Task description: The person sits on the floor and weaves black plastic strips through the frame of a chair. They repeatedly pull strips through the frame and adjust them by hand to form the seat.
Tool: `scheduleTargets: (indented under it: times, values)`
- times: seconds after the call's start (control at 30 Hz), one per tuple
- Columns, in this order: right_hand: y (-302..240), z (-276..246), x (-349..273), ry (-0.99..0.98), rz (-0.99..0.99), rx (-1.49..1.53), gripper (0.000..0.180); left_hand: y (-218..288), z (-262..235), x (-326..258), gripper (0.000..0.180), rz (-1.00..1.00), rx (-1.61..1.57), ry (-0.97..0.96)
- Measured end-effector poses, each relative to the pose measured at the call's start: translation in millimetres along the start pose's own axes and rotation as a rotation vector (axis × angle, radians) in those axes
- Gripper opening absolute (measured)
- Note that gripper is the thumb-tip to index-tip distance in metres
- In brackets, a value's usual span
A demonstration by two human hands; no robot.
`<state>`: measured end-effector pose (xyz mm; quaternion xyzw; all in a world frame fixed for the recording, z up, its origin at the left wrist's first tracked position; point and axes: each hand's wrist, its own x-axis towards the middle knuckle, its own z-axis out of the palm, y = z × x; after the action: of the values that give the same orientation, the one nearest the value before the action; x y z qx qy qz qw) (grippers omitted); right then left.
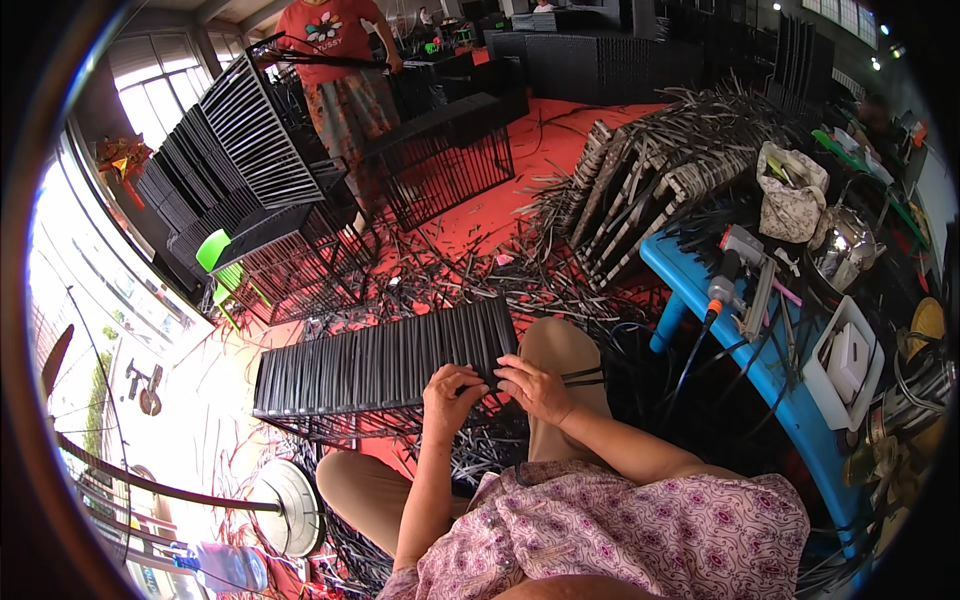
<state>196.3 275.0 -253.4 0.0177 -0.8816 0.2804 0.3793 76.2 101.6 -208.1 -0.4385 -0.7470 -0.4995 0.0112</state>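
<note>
A red floor (480,225) littered with black strip offcuts spreads across a workshop stacked with black woven frames. A second person in a red shirt (335,60) stands at the far edge beside a tall stack of black slatted panels (240,140). A blue plastic surface (760,370) along the right carries a grey power drill (735,262) and a white tray (845,362). On the seated person's lap rests a long black woven rattan panel (380,368); the left hand (452,395) and right hand (535,385) close together, pinching strips at its near right corner.
</note>
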Motion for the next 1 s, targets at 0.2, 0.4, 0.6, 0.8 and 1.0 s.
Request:
scheduleTargets:
  times: [0.2, 0.4, 0.6, 0.8, 1.0]
  values:
    - [0.6, -0.3, 0.3, 0.007, -0.009, -0.001, 0.021, 3.7, 0.1, 1.3, 0.017, -0.03, -0.015, -0.008]
    - [0.1, -1.7, -0.1, 0.007, 0.006, 0.026, 0.021, 5.5, 0.7, 1.6, 0.017, -0.037, -0.015, -0.003]
    - [1.2, -1.5, -0.5, 0.003, 0.009, 0.045, 0.021, 4.4, 0.8, 2.0, 0.016, -0.027, -0.01, -0.004]
    - [0.1, -2.3, 0.3, -0.009, 0.015, 0.051, 0.021, 3.3, 0.3, 2.1, 0.016, -0.018, -0.004, 0.001]
    - [1.2, -0.2, -0.3, 0.028, -0.013, 0.032, 0.022, 6.7, 0.1, 1.3, 0.015, -0.033, -0.007, -0.005]
